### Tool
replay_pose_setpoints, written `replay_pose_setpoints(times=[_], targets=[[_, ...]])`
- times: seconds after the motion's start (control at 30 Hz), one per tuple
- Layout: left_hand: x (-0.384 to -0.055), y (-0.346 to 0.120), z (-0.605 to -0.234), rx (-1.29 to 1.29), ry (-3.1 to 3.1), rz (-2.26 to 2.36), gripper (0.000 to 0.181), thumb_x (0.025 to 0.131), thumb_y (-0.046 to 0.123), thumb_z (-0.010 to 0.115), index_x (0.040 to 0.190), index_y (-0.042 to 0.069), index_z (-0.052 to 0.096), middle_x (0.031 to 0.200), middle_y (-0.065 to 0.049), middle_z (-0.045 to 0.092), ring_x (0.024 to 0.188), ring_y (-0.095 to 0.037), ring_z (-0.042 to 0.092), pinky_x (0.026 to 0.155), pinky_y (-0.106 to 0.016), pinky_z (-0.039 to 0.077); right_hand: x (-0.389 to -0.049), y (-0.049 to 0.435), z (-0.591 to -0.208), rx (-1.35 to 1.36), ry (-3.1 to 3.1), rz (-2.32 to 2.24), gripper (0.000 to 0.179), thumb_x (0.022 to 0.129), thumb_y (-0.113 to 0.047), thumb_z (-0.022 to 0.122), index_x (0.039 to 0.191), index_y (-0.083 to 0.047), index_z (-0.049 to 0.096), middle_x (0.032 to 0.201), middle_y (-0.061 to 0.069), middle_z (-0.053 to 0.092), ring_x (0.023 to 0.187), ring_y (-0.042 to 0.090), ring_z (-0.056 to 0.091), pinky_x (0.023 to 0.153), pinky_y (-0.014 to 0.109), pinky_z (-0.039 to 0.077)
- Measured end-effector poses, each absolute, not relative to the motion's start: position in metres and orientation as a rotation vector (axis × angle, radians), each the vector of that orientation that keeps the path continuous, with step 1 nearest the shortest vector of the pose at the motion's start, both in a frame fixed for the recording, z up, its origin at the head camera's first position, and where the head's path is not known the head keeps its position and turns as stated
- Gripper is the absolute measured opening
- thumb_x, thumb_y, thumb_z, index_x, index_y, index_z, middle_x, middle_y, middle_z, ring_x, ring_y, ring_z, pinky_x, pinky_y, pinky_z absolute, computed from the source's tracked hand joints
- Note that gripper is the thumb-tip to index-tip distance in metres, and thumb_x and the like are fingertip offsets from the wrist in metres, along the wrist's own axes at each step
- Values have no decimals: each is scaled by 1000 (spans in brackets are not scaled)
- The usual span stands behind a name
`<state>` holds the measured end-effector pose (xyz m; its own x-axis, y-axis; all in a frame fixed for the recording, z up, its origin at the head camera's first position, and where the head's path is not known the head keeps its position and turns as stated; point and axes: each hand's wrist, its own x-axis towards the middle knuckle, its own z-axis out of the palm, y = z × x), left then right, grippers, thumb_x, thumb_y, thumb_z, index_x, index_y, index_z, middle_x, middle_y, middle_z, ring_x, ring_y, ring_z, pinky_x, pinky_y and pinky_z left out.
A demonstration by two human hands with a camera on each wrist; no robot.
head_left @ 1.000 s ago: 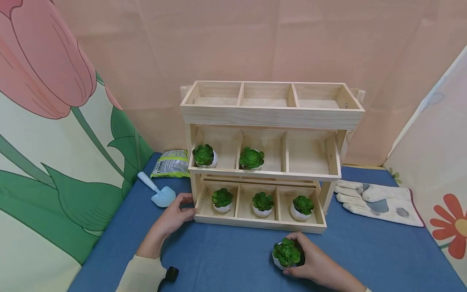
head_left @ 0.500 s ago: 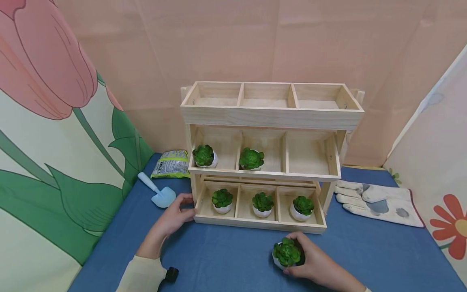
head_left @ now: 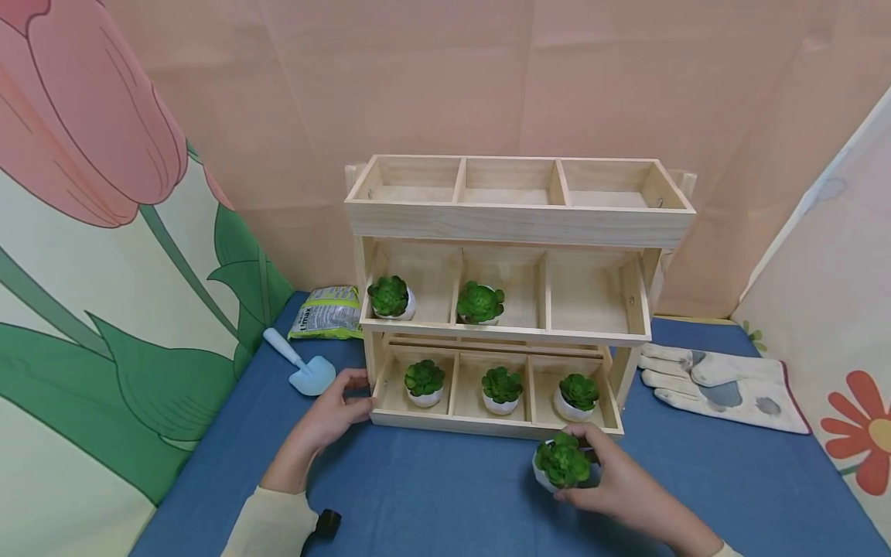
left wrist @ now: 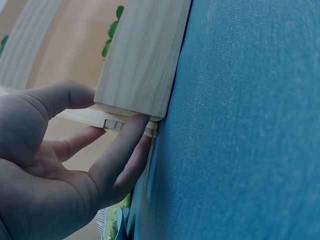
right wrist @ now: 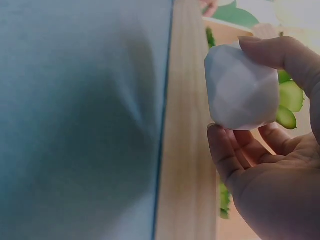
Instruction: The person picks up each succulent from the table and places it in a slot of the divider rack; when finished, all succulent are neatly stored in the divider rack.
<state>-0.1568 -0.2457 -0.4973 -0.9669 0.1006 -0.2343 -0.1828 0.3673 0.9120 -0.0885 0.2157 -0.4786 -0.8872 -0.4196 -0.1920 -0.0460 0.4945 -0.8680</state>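
My right hand [head_left: 619, 483] holds a small potted succulent [head_left: 562, 459] just in front of the bottom tray's right end. The right wrist view shows its white faceted pot [right wrist: 240, 87] between thumb and fingers, raised off the blue cloth. My left hand [head_left: 339, 410] grips the left front corner of a three-tier wooden plant stand [head_left: 518, 220], thumb and fingertips on the end of its bottom tray [left wrist: 140, 65]. Three potted succulents stand in the bottom tray, one per compartment: left [head_left: 424, 379], middle [head_left: 501, 387] and right [head_left: 577, 394]. The middle tier bears a left succulent [head_left: 390, 296] and a centre one [head_left: 480, 302].
Left of the stand lie a light-blue toy trowel [head_left: 311, 374] and a green-and-yellow bag [head_left: 326, 312]. A pair of white gardening gloves [head_left: 724, 387] lies to the right. Blue cloth [head_left: 431, 495] covers the table, with printed backdrops around it.
My right hand has lifted the potted succulent off the cloth and moved it slightly right and toward the stand. The left hand has kept its place at the tray corner.
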Motion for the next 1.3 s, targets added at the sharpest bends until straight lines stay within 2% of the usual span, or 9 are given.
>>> replay_pose_setpoints(times=[0.3,0.53,0.73,0.83,0.93,1.1,1.3], targets=[[-156,-245,-497,-93,2374,1625,52,106,9,62,152,1,42,157,-31,41,134,-46,63,107,-51,61,-95,225,-453,-383,2506,-1325,82,81,-28,94,144,-8,47,141,17,58,116,23,62,86,27,58],[-157,-244,-496,-81,2383,1617,53,105,10,62,152,-1,41,156,-32,40,133,-46,63,107,-52,61,-102,232,-434,-329,2555,-1269,84,83,-35,93,146,-10,45,143,17,57,121,28,62,88,38,60],[-157,-244,-495,-86,2384,1625,53,105,10,63,152,0,42,156,-31,41,132,-46,64,106,-52,61,-106,239,-423,-356,2593,-1296,82,84,-34,92,146,-10,45,142,14,56,130,35,60,86,26,58],[-156,-244,-495,-63,2385,1624,53,105,10,62,153,-1,40,157,-32,40,133,-47,63,106,-52,61,-108,241,-417,-367,2568,-1332,80,86,-33,91,147,-10,44,144,14,55,132,35,58,87,25,58],[-156,-244,-495,-47,2382,1628,54,106,10,62,154,-2,39,157,-33,39,134,-49,62,106,-53,61,-110,243,-408,-383,2554,-1358,78,86,-29,91,145,-10,44,143,14,56,130,31,57,87,24,58],[-156,-244,-495,-48,2388,1625,56,106,11,62,154,-2,38,157,-33,39,134,-49,62,106,-54,60,-114,246,-391,-438,2620,-1330,76,87,-26,90,145,-10,45,143,13,55,130,25,55,90,14,53],[-156,-244,-496,-52,2389,1623,55,106,11,62,154,-2,38,157,-34,39,133,-49,63,106,-54,60,-121,251,-374,-541,2656,-1357,74,88,-18,90,146,-8,44,141,12,55,116,6,60,90,13,53]])
